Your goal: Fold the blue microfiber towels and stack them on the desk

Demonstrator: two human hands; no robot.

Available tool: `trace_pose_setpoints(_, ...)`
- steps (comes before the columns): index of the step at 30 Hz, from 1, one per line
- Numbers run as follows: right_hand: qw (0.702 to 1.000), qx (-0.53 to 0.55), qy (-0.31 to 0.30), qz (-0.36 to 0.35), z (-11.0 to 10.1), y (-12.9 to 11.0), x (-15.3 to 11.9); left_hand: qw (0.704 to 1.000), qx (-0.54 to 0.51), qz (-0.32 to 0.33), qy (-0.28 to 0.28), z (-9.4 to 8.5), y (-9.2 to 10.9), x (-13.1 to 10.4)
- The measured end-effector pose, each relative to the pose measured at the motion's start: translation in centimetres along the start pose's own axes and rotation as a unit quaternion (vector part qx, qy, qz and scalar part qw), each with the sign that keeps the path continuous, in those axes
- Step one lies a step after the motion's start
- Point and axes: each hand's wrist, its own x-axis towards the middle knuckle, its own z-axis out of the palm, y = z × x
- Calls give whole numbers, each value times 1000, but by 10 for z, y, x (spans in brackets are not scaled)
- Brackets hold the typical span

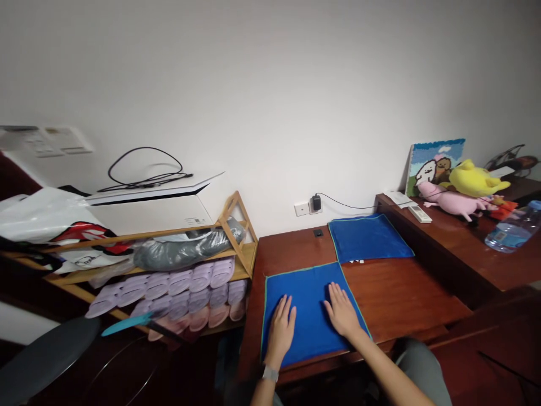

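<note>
A blue cloth [310, 321] with green edging lies spread on the brown wooden desk [291, 250]. My left hand [282, 326] rests on its left part, fingers stretched out, with a watch band on the wrist. Flat on the right part of the same cloth is my right hand [341, 309], its fingers extended too. Neither hand holds anything. Farther back, near the wall, a second blue cloth [367, 239] lies with green edging, and small white bits poke out at its front edge.
A wooden rack [239, 256] at left holds several pairs of slippers [169, 283] and a white box [152, 217]. A plug [316, 203] sits in the wall socket. On the raised right surface are a remote [420, 213], plush toys [450, 202] and a water bottle [513, 228].
</note>
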Motion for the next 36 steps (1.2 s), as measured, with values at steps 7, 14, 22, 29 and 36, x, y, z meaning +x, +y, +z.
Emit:
trace_pose_setpoints(7,999,-8,-41,-1,10,-14,17,994,79,48,-61,20,4,18)
trace_pose_setpoints(14,997,-37,-21,65,10,51,-9,989,141,-38,16,11,-68,-22)
trace_pose_setpoints(22,1000,-10,11,15,-7,11,11,992,114,51,-11,7,-27,6)
trace_pose_setpoints(29,997,1,-60,-44,11,-27,55,985,111,95,-88,43,15,59)
trace_pose_setpoints(36,993,-67,-56,84,2,60,50,981,187,-50,-28,21,-68,43)
